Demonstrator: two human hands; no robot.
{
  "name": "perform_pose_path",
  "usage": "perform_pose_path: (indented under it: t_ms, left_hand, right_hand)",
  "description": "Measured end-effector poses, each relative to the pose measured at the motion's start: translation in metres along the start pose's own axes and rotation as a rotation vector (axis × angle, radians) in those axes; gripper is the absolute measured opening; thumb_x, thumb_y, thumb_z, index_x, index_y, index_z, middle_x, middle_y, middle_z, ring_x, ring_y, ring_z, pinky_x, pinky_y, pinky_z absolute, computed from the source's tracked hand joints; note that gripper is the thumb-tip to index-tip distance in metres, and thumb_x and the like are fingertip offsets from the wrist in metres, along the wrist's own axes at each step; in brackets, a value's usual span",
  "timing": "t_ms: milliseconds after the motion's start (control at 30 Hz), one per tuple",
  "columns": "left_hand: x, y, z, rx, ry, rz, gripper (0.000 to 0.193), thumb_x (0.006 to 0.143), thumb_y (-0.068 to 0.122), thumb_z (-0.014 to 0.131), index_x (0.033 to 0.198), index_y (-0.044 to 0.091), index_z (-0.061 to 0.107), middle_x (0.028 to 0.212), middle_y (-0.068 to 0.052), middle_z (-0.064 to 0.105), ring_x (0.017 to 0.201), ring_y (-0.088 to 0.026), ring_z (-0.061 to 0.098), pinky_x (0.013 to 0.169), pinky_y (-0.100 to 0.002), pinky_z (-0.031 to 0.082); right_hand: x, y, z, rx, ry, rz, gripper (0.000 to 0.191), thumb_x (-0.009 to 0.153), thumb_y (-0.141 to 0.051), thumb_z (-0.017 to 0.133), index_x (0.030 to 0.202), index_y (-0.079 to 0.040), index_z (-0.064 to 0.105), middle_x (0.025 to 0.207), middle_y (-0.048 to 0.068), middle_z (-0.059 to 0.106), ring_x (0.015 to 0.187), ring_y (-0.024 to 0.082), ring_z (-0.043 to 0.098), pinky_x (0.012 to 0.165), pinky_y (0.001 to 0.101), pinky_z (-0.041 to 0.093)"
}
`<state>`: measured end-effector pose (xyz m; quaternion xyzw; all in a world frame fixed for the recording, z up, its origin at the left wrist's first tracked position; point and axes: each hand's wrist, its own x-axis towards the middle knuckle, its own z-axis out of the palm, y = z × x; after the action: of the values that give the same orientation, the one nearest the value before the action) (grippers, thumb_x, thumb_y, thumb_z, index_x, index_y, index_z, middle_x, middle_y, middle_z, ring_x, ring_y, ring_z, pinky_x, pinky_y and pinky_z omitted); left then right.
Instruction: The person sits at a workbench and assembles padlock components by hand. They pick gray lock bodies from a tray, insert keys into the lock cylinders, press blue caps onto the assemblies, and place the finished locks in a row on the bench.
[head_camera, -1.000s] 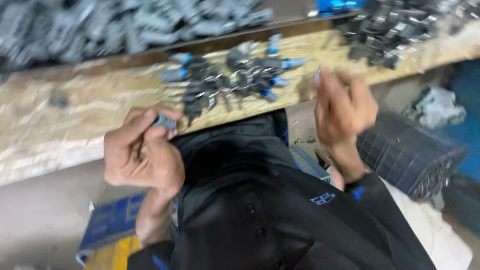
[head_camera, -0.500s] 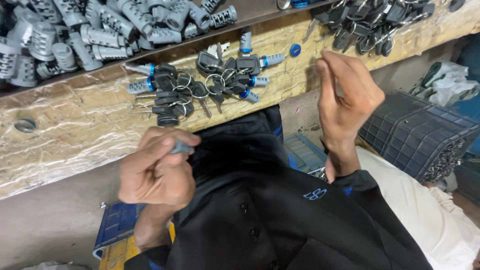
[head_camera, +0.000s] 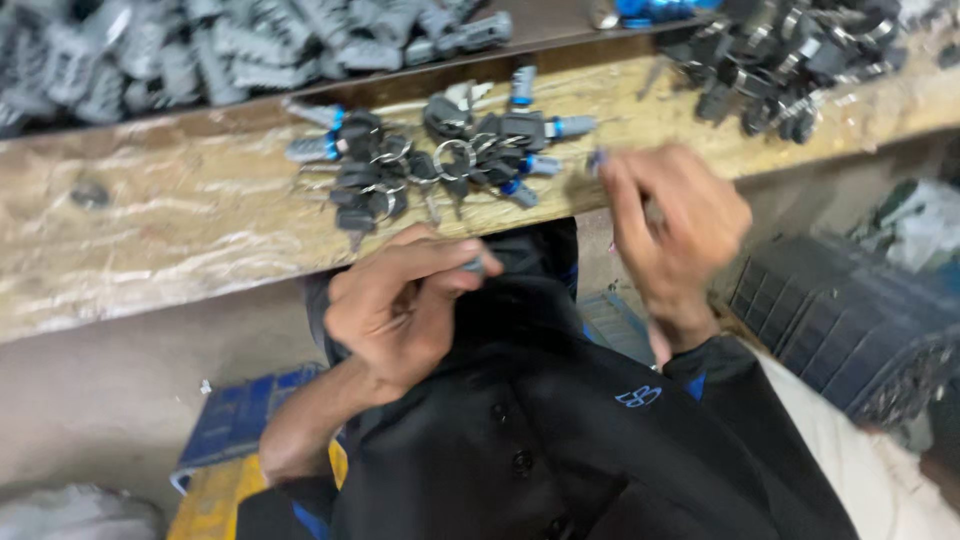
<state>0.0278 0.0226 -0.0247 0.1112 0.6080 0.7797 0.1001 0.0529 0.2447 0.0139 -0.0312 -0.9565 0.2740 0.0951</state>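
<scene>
**Small grey part held in the left hand, keys lying on the worktop**

Small grey part (head_camera: 472, 266) is sitting between the thumb and the fingers of the left hand (head_camera: 400, 310), just below the front edge of the worktop (head_camera: 180, 230) and above the person's black shirt (head_camera: 540, 420). The picture is blurred, so I cannot tell what kind of part it is.

The wooden worktop is stretching across the whole view, pale and rough. Behind it, a big heap of grey ribbed plastic pieces (head_camera: 230, 50) is filling the upper left. A dark pile of keys and metal parts (head_camera: 790, 60) is lying at the upper right. To the right of the person, lower down, a black plastic crate (head_camera: 850, 320) is standing, and a blue and yellow object (head_camera: 235, 430) is lying on the floor at the left.

In the middle of the worktop, a cluster of black keys with rings and blue-tipped grey cylinders (head_camera: 440, 160) is resting, just above both hands.

The left hand is closing around the small grey part. The right hand (head_camera: 670, 220) is raised near the worktop edge with curled fingers; something thin seems to be pinched in it, but the blur is hiding it, so I cannot tell its grip.
</scene>
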Motion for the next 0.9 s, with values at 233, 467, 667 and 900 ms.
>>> perform_pose_path:
  t_ms: [233, 467, 667, 900]
  left_hand:
    - [-0.003, 0.001, -0.004, 0.095, -0.016, -0.022, 0.021, 0.094, -0.020, 0.066, 0.110, -0.007, 0.067, 0.098, -0.020, 0.074, 0.080, -0.020, 0.075, 0.071, -0.026, 0.059]
    - [-0.010, 0.007, -0.024, 0.042, 0.114, -0.073, 0.017, 0.101, -0.019, 0.056, 0.112, -0.010, 0.065, 0.096, -0.021, 0.073, 0.083, -0.023, 0.076, 0.071, -0.026, 0.061]
    - [-0.013, 0.003, -0.022, 0.079, 0.090, -0.071, 0.017, 0.099, -0.022, 0.059, 0.111, -0.011, 0.063, 0.088, -0.019, 0.070, 0.077, -0.022, 0.075, 0.067, -0.025, 0.058]
    - [-0.012, 0.009, -0.018, 0.106, 0.031, -0.073, 0.018, 0.101, -0.023, 0.057, 0.112, -0.008, 0.057, 0.091, -0.021, 0.071, 0.077, -0.024, 0.076, 0.068, -0.029, 0.062]
  right_hand:
    - [-0.009, -0.039, 0.028, 0.326, -0.019, -0.206, 0.007, 0.093, 0.002, 0.075, 0.097, 0.006, 0.071, 0.081, 0.016, 0.071, 0.068, 0.024, 0.070, 0.062, 0.0332, 0.055]
    - [-0.004, -0.035, 0.001, -0.249, 0.027, 0.080, 0.009, 0.104, 0.004, 0.080, 0.099, 0.005, 0.073, 0.086, 0.015, 0.068, 0.070, 0.023, 0.065, 0.064, 0.0339, 0.048]
    - [-0.023, -0.008, 0.016, -0.385, 0.090, 0.212, 0.017, 0.104, -0.002, 0.083, 0.095, 0.001, 0.069, 0.084, 0.013, 0.065, 0.070, 0.023, 0.062, 0.065, 0.0345, 0.046]
    - [-0.032, 0.022, -0.001, -0.297, 0.326, 0.171, 0.012, 0.109, 0.003, 0.081, 0.103, 0.001, 0.071, 0.092, 0.012, 0.070, 0.075, 0.021, 0.066, 0.069, 0.0316, 0.051]
